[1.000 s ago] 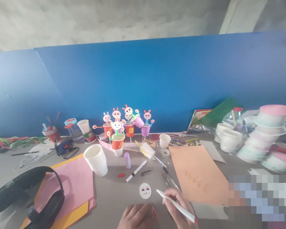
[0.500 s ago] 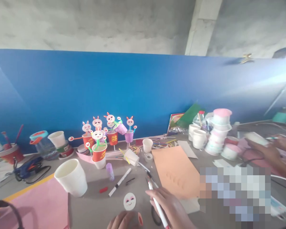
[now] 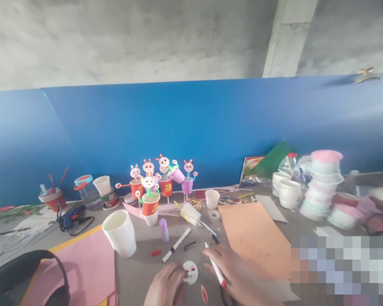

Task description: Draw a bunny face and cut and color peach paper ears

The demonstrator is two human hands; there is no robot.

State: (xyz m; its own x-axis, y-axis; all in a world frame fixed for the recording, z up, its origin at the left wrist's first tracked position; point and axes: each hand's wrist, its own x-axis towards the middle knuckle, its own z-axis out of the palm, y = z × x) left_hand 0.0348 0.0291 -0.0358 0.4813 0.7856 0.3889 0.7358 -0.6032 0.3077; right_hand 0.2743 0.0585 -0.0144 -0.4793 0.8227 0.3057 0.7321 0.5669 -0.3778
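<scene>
Working from the left, we note the headphones (image 3: 22, 259) at the near edge, the pink paper (image 3: 94, 263) next to them, and the upright stack of white cups (image 3: 119, 236) just past the paper's right edge. The red cap (image 3: 156, 253) lies beyond the left hand (image 3: 167, 282), which is palm down with its fingers together and curled. Its fingertips overlap the left edge of the paper face (image 3: 191, 273) in our view; we cannot tell whether they pinch that edge or only rest on it. The face lies on the table directly to the right of these fingers, drawn side up, and being round it offers no long axis. The marker (image 3: 176, 245) lies slantwise beyond it, far end to the right. Near the face, on the person's side and slightly right, we find the loose paper ear (image 3: 204, 293), narrow, slanting from upper left to lower right, apart from both hands. Next comes the pen (image 3: 215, 267), clamped in the fingers of the right hand (image 3: 230, 272). We judge the governing relation to be this: the face sits between the hands, the left being nearer, while the pen stands clear on its right, its axis running away from the person and slightly left, so that its tip points past the face. To the right we record the orange paper (image 3: 258, 238), lying flat.
</scene>
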